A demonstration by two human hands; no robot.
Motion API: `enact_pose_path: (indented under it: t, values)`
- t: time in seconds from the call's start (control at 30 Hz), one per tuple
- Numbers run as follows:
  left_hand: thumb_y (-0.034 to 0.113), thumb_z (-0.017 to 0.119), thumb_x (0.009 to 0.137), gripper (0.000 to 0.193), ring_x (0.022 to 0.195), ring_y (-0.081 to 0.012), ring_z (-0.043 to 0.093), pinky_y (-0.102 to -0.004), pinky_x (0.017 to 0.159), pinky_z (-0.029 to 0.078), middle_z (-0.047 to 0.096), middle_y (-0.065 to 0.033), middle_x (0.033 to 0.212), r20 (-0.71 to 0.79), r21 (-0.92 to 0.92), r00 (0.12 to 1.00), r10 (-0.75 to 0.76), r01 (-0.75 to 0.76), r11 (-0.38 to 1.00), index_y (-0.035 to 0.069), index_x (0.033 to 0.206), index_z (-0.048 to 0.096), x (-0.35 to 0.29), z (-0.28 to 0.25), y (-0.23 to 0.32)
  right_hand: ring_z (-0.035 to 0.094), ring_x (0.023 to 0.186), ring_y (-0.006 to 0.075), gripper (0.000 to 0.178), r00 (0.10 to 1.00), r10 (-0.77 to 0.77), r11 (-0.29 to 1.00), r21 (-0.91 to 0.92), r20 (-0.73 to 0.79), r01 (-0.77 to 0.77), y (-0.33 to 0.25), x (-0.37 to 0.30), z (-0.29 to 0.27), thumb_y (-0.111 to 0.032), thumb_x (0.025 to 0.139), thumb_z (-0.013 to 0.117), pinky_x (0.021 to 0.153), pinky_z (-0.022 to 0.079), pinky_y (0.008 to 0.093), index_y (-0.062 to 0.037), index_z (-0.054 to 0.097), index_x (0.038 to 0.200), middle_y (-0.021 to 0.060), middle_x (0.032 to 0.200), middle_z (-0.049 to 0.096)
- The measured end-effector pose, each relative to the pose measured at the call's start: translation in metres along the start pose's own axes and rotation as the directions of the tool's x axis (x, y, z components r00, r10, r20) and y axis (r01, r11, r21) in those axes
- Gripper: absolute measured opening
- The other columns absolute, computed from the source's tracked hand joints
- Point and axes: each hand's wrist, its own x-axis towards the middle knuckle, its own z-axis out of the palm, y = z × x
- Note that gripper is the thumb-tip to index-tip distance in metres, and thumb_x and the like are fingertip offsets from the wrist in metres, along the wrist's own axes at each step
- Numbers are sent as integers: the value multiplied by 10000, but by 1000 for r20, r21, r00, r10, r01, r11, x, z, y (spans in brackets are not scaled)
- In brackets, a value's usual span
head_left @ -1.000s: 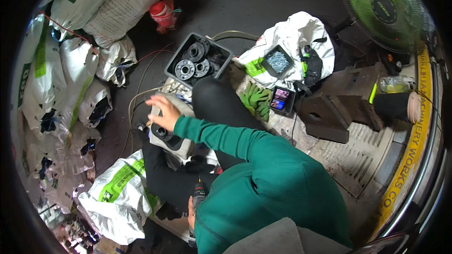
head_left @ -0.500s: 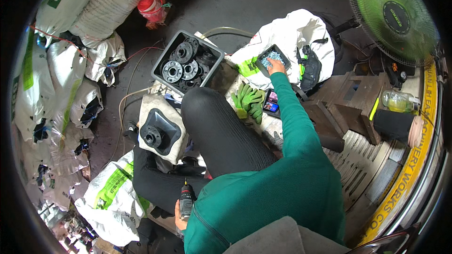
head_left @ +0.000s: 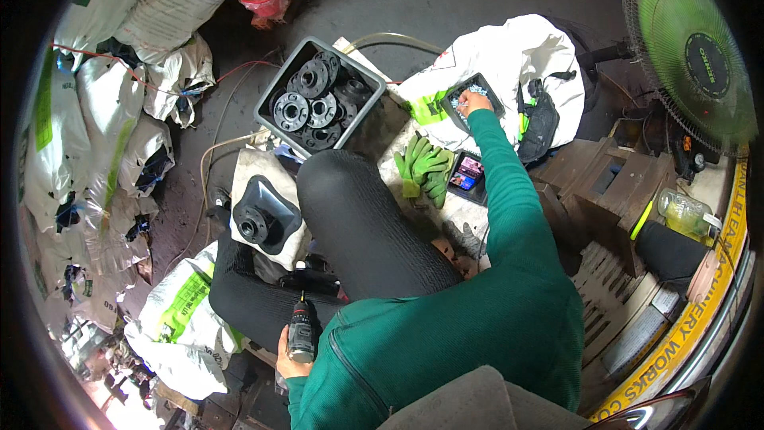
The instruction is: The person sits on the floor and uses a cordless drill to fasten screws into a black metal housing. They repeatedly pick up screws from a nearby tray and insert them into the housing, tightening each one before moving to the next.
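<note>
Clasping a dark cordless drill (head_left: 302, 334) low in the view, the left hand (head_left: 286, 354) had its fingers wrapped round the tool, which pointed forward. The right hand (head_left: 475, 101) reached into a black tray (head_left: 497, 103) of small bluish metal pieces (head_left: 459, 102); whether its fingertips had closed on any of them, I could not tell. The tray stood on a white sack (head_left: 529, 40) bearing a bright green printed band (head_left: 424, 109). A black flanged part (head_left: 253, 224) sat on a dark square base (head_left: 280, 223) over a pale pad (head_left: 253, 166), left of the raised knee (head_left: 338, 171), and black rings (head_left: 309, 97) lay piled in a grey bin (head_left: 366, 111) farther ahead. Black capitals ran along a curved yellow strip (head_left: 700, 302) at the right, pale lettering marked the hub badge (head_left: 707, 68) of the green fan (head_left: 676, 24), and a green panel of dark print (head_left: 185, 306) crossed the lower-left sack (head_left: 175, 370). Beside green gloves (head_left: 423, 166), a small lit screen (head_left: 469, 171) showed coloured shapes, too small to make out.
</note>
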Motion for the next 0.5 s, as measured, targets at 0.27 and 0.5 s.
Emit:
enact_pose_path:
  t: [0.27, 0.5]
  values:
    - [181, 729, 622, 653, 940, -253, 619, -306, 824, 476, 619, -115, 1059, -6, -47, 999, -43, 43, 998, 88, 1223, 490, -17, 7, -9, 634, 673, 162, 156, 955, 266, 550, 792, 134, -265, 19, -3, -13, -70, 800, 645, 586, 528, 274, -30, 625, 950, 53, 796, 635]
    - [194, 738, 611, 663, 968, -271, 606, -324, 838, 470, 601, -118, 1097, -32, -282, 993, -113, 99, 954, 87, 1219, 495, -29, 26, -50, 638, 858, 273, 242, 914, 352, 129, 956, 203, -262, 23, -21, -18, -24, 833, 555, 720, 542, 392, -12, 543, 1074, 113, 925, 612]
